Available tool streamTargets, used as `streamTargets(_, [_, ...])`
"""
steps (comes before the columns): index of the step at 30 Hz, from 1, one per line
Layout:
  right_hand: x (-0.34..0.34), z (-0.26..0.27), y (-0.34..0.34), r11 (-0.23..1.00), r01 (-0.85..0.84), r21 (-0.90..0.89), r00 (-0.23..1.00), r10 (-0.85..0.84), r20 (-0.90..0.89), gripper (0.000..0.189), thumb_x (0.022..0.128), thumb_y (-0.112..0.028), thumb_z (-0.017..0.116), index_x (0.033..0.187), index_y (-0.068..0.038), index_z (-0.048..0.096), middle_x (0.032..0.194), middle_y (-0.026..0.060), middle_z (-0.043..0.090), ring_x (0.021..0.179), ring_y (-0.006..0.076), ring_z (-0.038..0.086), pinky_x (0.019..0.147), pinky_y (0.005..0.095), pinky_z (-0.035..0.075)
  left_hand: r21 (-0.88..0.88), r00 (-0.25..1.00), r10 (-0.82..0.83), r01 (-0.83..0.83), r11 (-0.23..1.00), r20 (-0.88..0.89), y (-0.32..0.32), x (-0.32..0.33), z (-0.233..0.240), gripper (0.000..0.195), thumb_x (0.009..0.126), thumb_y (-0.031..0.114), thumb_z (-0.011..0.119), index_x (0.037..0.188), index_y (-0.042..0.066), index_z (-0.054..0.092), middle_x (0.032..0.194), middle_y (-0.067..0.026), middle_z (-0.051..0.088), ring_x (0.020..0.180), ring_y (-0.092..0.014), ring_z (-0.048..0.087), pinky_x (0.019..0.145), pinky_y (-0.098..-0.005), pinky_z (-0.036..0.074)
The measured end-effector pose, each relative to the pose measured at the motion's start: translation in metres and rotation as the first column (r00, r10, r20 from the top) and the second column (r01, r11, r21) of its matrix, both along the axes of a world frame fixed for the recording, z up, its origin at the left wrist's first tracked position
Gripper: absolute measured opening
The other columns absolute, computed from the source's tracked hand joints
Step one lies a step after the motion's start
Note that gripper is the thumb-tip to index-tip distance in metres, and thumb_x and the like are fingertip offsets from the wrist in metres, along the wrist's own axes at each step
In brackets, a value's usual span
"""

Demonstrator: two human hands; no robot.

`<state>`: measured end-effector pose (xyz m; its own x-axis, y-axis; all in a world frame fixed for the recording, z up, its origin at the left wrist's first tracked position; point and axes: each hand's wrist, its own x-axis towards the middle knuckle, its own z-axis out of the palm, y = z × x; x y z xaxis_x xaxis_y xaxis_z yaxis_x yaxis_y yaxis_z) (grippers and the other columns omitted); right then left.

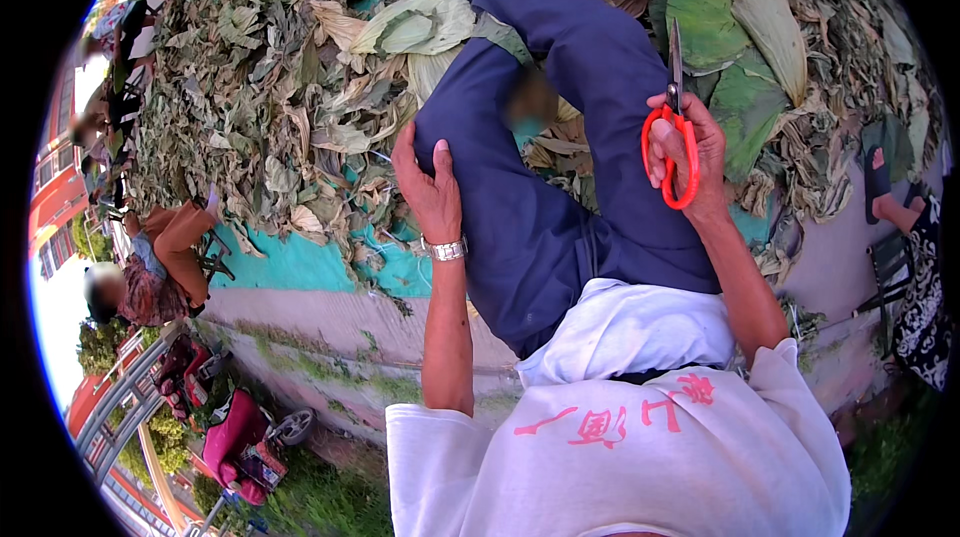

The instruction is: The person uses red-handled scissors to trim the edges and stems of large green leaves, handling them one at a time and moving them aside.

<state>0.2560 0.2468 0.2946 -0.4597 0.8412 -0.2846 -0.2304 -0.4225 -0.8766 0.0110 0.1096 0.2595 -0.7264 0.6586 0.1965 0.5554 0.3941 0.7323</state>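
My right hand (694,143) grips a pair of scissors (676,61) by its red plastic loops, over my right thigh. The steel blades point away from me and look closed together. My left hand (431,188), with a metal-band watch (445,249) at the wrist, rests on my left knee with thumb and fingers apart, holding nothing. Beyond the scissors lie broad green leaves (705,4), apparently lotus leaves, and a paler folded one (766,27). A pale dry leaf (420,25) lies beyond my left knee.
Heaps of withered leaves (247,102) spread around my legs, over a green sheet (292,259) on concrete (300,319). A person (169,259) sits at the left; another, in patterned cloth (926,297), is at the right edge. A magenta-covered scooter (236,439) stands behind at left.
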Motion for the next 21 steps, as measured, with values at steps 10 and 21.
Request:
streamTargets(10, [0.013, -0.005, 0.017, 0.999, 0.034, 0.031, 0.999, -0.033, -0.023, 0.020, 0.086, -0.011, 0.051, 0.101, 0.001, 0.048, 0.058, 0.0025, 0.045, 0.040, 0.0068, 0.041, 0.035, 0.0202, 0.036, -0.013, 0.771, -0.050, 0.076, 0.997, 0.635, 0.039, -0.074, -0.027, 0.027, 0.085, 0.021, 0.058, 0.101, 0.000, 0.062, 0.091, -0.0081, 0.063, 0.083, -0.013, 0.057, 0.078, -0.0243, 0.044])
streamTargets(21, [0.004, -0.010, 0.022, 0.997, 0.037, 0.061, 0.990, -0.044, 0.131, 0.022, 0.084, -0.008, 0.047, 0.103, 0.003, 0.044, 0.055, 0.0047, 0.045, 0.036, 0.0076, 0.041, 0.034, 0.0207, 0.037, -0.191, 0.525, 0.168, -0.010, 0.981, 0.835, 0.068, -0.154, -0.147, 0.030, 0.081, 0.017, 0.061, 0.106, 0.001, 0.058, 0.093, -0.0068, 0.062, 0.077, -0.014, 0.062, 0.062, -0.0250, 0.050])
